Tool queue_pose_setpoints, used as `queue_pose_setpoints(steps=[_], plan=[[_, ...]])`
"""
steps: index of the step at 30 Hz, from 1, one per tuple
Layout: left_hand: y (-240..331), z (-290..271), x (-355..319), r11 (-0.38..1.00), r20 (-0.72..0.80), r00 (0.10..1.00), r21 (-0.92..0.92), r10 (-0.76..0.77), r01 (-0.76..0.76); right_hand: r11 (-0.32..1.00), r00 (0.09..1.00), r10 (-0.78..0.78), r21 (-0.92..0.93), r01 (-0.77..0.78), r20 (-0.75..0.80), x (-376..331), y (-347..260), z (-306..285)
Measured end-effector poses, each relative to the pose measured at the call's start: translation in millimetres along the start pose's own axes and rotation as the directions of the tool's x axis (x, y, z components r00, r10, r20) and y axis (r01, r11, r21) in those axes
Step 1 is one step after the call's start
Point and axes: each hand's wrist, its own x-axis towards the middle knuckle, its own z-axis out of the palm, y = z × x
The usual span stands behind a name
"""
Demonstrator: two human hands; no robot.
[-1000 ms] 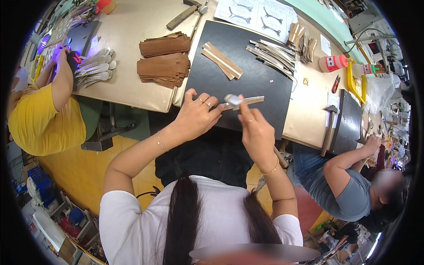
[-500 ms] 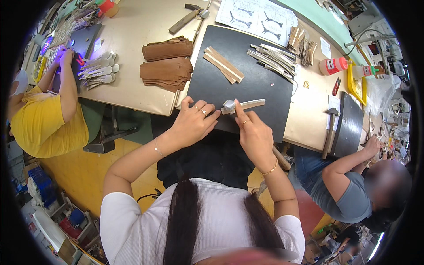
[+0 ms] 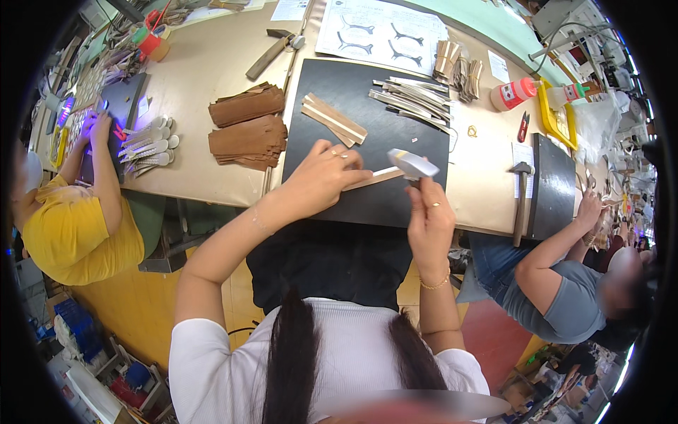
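Note:
My right hand (image 3: 431,215) grips a hammer, its silver head (image 3: 413,164) smeared by motion above the black mat (image 3: 374,206). Most of the handle is hidden by the hand. Under the hammer head lies a narrow tan strip (image 3: 380,179) with a pale band. The curled fingers of my left hand (image 3: 319,178) are on this strip, near its middle, holding it against the mat. Beyond my left hand, a few tan and cream strips (image 3: 334,120) lie crossed. Farther right on the mat is a loose pile of pale, thin strips (image 3: 413,100).
Brown cut pieces (image 3: 247,145) lie stacked left of the mat, below another hammer (image 3: 270,58). A diagram sheet (image 3: 381,32) and bundled strips (image 3: 459,67) are at the back. Right stand a red-and-white bottle (image 3: 514,94) and a third hammer (image 3: 522,194). A person works on each side.
The hammer has lifted off the strip and swung right, with my right hand. My left hand has come onto the strip. The whole view has shifted slightly.

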Motion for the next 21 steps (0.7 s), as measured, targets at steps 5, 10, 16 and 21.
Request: queue_pose_setpoints(steps=[5,10,16,21], plan=[[-4,16,36,0.993,0.173,0.979,0.035,0.104,-0.112,0.985,0.986,0.161,-0.055,-0.163,-0.044,-21,21,-28],[7,25,35,0.995,0.075,0.996,0.088,0.045,-0.051,0.977,0.978,0.207,-0.056,-0.208,-0.016,-39,32,-32],[27,41,28,0.96,-0.063,0.961,-0.093,-0.27,0.264,0.981,0.983,0.165,-0.117,-0.156,0.078,-38,31,-25],[40,60,44,0.934,-0.094,0.933,-0.114,-0.349,0.338,0.97,0.985,0.157,-0.198,-0.139,0.078,-24,35,-16]])
